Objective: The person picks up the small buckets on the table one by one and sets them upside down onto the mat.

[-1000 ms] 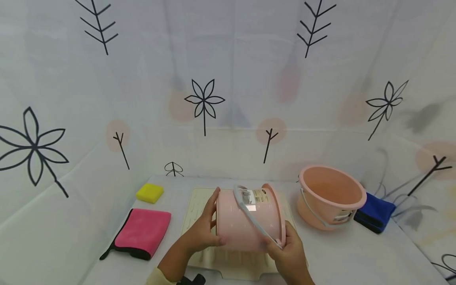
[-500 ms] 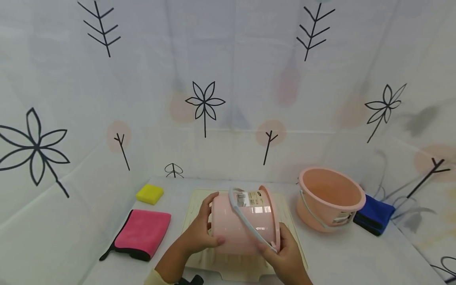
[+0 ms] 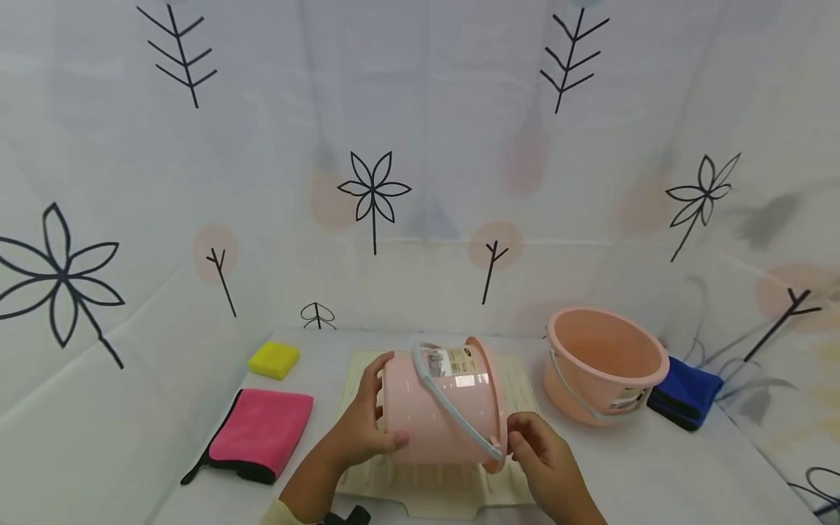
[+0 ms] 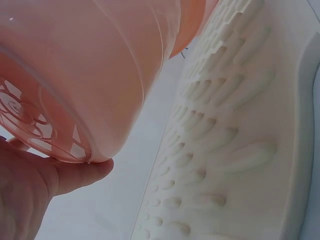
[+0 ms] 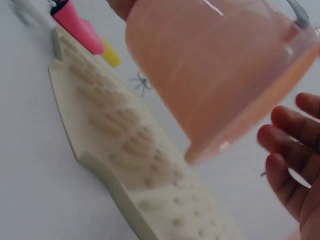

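A pale pink plastic bucket (image 3: pixel 426 423) with a grey handle lies on its side in the air, its mouth to the right. My left hand (image 3: pixel 357 430) grips it at the base, and the left wrist view shows the thumb along the bottom edge. Beside the rim is my right hand (image 3: pixel 553 467), its fingers loosely bent. In the right wrist view these fingertips (image 5: pixel 272 135) stand apart from the rim with nothing between them. Below the bucket lies a cream washboard (image 3: pixel 453 499) with raised ridges.
At the right stands a second, wider peach bucket (image 3: pixel 574 394), with a folded blue cloth (image 3: pixel 689 394) next to it. A folded pink cloth (image 3: pixel 262 430) and a yellow sponge (image 3: pixel 273 360) lie on the left. Patterned white curtain (image 3: pixel 426 109) hangs behind the table.
The bucket has shifted slightly left in the left hand. The right hand has let go of the rim and moved a little to the right.
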Available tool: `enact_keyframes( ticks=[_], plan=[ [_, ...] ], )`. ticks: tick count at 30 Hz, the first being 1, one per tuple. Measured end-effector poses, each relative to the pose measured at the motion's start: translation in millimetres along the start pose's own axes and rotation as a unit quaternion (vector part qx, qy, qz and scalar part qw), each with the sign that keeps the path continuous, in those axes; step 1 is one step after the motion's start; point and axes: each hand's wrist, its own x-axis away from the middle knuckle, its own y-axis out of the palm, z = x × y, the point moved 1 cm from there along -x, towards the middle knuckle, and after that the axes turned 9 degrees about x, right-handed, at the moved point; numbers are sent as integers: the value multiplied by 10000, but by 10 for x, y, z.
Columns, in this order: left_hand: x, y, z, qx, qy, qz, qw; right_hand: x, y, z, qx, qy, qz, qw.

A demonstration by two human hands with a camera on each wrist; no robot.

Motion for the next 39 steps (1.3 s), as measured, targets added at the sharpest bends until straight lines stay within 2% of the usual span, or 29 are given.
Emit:
enact_keyframes(
  ticks=[2,6,10,13,16,20,26,29,31,34,39],
  plan=[
    [8,-6,11,-35,-35,32,10000,21,-40,27,467,521,-44,9975],
    [30,-39,31,-61,-4,65,10000,39,-138,144,1346,1080,-152,9849],
    [73,-86,60,-98,-55,172,9998,44,-242,284,1777,1804,-897,9632],
    [105,-126,86,-172,-121,263,9994,48,-305,398,1975,2171,-1546,9434],
    [127,-164,123,-299,-94,297,9991,61,-356,500,2305,2123,-1939,9296],
    [140,-203,178,-417,-82,331,9986,94,-399,628,2630,1975,-2216,9180],
    [185,-261,226,-433,-263,491,9975,200,-414,917,2167,1619,-2844,9198],
    [221,-301,238,-466,-201,576,9970,237,-398,1061,2044,1663,-3103,9134],
    [237,-331,242,-538,-136,591,9967,235,-383,1121,2062,1936,-3182,9049],
    [248,-376,245,-689,-68,591,9958,214,-376,1134,2072,2151,-3199,8991],
    [277,-467,242,-821,-162,666,9943,188,-395,1038,2163,2137,-3156,8988]
  ],
)
